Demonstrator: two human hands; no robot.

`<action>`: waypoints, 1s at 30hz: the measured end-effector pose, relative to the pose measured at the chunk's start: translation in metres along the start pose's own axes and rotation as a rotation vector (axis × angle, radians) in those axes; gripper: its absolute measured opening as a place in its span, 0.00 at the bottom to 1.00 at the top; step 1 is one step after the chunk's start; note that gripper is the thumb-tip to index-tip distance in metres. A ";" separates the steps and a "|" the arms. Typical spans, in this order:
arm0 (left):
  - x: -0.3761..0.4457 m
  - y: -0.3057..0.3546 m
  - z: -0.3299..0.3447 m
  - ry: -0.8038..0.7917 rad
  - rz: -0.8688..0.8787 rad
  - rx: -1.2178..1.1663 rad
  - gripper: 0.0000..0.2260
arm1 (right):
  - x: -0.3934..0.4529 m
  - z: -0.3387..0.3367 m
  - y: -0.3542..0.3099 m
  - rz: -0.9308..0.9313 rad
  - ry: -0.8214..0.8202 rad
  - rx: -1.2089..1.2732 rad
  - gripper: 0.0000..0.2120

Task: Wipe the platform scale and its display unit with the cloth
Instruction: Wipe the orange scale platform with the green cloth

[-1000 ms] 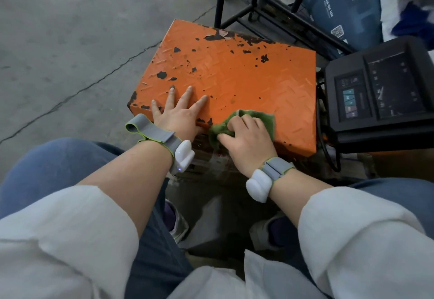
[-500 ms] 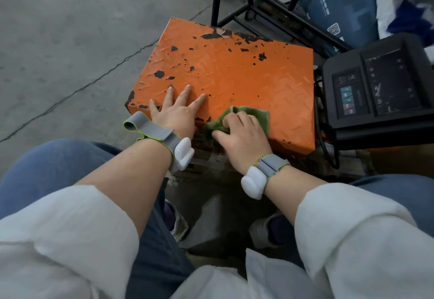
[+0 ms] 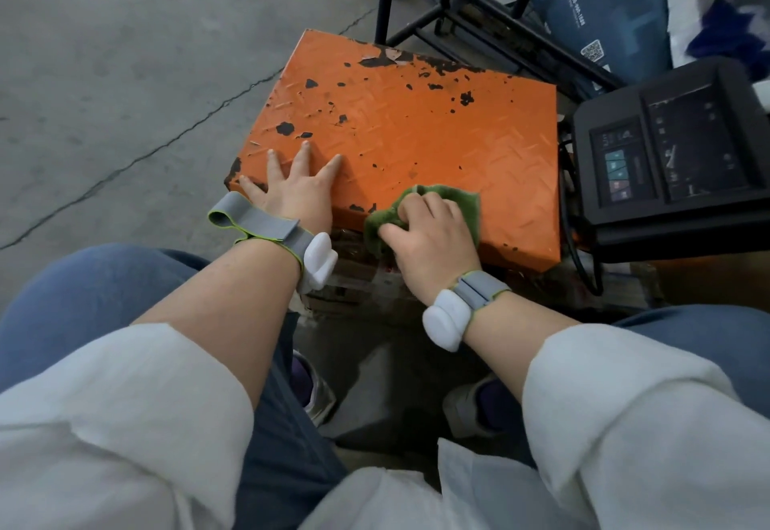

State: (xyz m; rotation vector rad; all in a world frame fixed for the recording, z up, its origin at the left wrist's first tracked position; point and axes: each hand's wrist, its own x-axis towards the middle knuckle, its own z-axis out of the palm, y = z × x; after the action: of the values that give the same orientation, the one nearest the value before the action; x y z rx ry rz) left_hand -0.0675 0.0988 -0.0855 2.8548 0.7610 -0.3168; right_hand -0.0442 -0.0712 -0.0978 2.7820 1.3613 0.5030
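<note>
Two hands are at work on the near edge of the orange, diamond-patterned steel platform scale (image 3: 408,142), which sits low on the concrete floor (image 3: 125,71) in front of the person's knees. The left hand (image 3: 298,192) lies flat on the near left corner of the plate, fingers straight and spread, holding nothing and seemingly steadying the scale. The right hand (image 3: 431,238) has its fingers curled over a crumpled green cloth (image 3: 466,202), pressing it onto the plate right at the near edge, where part of the cloth hangs over the rim. That cloth is soft and light and will bunch and slip under the palm, so it is best gripped as a wad with fingers on top, as it is here. By the look of it the platform is heavy and rigid, unlikely to shift under wiping, and its raised tread should drag at the fabric; the chipped paint edges could snag it. Its orange coat is worn, with dark bare patches thickest along the far edge and at the near left corner. Just beside the scale on the right stands the black display unit (image 3: 675,154) with its dark screen and small coloured keys, a cable (image 3: 577,246) looping down beside it; it appears not yet wiped, and being plastic it likely wants lighter pressure.
</note>
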 end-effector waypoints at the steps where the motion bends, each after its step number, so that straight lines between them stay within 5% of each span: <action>1: 0.001 0.000 -0.001 -0.002 0.005 0.005 0.32 | 0.003 0.000 -0.001 0.001 -0.004 0.008 0.09; 30: 0.003 -0.001 -0.004 -0.041 0.012 0.035 0.34 | -0.005 0.006 0.002 0.016 -0.002 0.009 0.08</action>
State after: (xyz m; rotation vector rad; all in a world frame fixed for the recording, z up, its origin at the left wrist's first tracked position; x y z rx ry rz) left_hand -0.0650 0.1016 -0.0826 2.8743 0.7383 -0.3887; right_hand -0.0440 -0.0759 -0.1043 2.8023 1.3456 0.4957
